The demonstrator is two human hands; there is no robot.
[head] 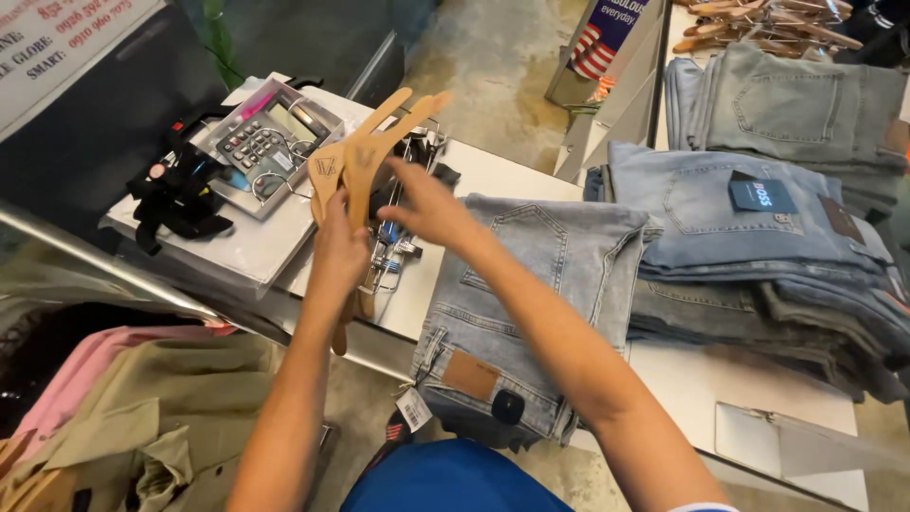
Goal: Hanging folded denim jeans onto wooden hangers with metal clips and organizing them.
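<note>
My left hand (pixel 338 248) grips two wooden clip hangers (pixel 353 161) by their middle, held tilted above the white counter (pixel 493 171). Their metal clips (pixel 391 248) hang down behind my fingers. My right hand (pixel 428 207) reaches across with fingers spread, touching the hangers' right side above the clips. Just right of both hands lie folded light-blue jeans (pixel 512 313) with a brown waist patch and a hanging tag.
A grey calculator in a tray (pixel 263 142) and black clips (pixel 175 194) sit on the counter's left end. Stacked folded jeans (pixel 758 256) fill the right, with more hangers (pixel 758 24) at the top. Pink and khaki garments (pixel 123 408) hang below left.
</note>
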